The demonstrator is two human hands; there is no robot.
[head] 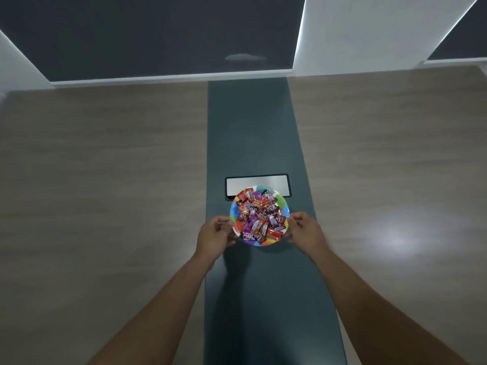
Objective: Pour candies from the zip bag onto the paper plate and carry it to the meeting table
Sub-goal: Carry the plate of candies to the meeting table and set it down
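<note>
a long meeting table (105, 167) of pale wood-grain laminate is stretching away to its far edge, with a dark teal strip (253, 133) running down its middle. a rectangular silver cable hatch with a black frame (257, 184) is sitting flush in that strip. a round multicoloured paper plate (279, 197) heaped with wrapped candies (259, 218) is sitting on the strip, overlapping the hatch's near edge.
</note>
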